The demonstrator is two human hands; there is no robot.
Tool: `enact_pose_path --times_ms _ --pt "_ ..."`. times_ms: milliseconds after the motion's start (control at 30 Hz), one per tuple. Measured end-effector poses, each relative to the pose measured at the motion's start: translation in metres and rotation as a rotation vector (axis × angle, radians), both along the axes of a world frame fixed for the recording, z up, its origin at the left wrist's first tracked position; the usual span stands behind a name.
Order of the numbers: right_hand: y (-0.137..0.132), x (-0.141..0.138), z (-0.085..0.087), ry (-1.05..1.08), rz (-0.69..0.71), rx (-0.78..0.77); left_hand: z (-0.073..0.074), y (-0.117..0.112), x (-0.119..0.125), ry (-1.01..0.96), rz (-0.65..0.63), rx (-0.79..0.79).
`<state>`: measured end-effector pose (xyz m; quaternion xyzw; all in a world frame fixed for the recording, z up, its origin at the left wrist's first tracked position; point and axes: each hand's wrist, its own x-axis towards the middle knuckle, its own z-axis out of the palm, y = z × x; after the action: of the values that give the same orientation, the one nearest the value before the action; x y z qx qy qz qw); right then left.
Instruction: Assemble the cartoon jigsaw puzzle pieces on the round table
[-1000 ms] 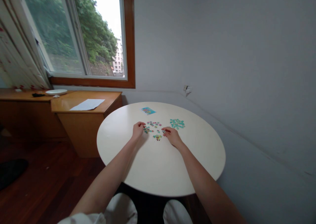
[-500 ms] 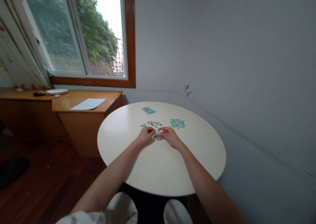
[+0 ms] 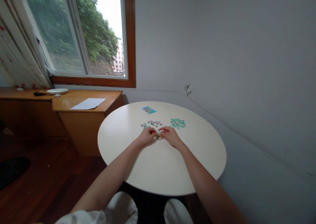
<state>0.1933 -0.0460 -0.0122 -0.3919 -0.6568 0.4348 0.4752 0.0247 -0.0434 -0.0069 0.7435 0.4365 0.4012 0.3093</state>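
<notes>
Both my hands meet over a small cluster of jigsaw puzzle pieces (image 3: 158, 136) near the middle of the round white table. My left hand (image 3: 147, 136) comes in from the left, its fingers closed in a pinch at a puzzle piece. From the other side, my right hand (image 3: 170, 135) has thumb and fingers bent in on a piece at the same spot. The held pieces are tiny and partly covered by the fingertips. Just beyond lie loose multicoloured pieces (image 3: 155, 123). A heap of turquoise pieces (image 3: 177, 123) is to their right.
A blue picture card (image 3: 149, 110) lies toward the back of the white table (image 3: 163, 171). On a wooden desk (image 3: 111, 100) at the left are a white sheet of paper (image 3: 89, 103) and a white plate (image 3: 57, 91). A wall stands close on the right.
My left hand has shifted slightly right, its fingertips closer to those of my right hand. The right hand and the loose pieces look nearly the same.
</notes>
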Motion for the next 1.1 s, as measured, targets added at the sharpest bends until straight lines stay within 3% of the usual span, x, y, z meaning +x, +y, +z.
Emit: enact_pose_path --times_ms 433,767,1100 --pt "0.003 -0.002 -0.003 -0.007 -0.055 0.001 -0.005 0.007 0.001 -0.202 -0.023 -0.060" --pt "0.009 0.004 -0.003 -0.028 -0.240 0.094 0.002 0.008 -0.004 -0.241 0.116 -0.023" --pt "0.007 0.005 -0.001 -0.049 -0.312 0.124 -0.007 0.017 -0.003 -0.296 0.154 -0.054"
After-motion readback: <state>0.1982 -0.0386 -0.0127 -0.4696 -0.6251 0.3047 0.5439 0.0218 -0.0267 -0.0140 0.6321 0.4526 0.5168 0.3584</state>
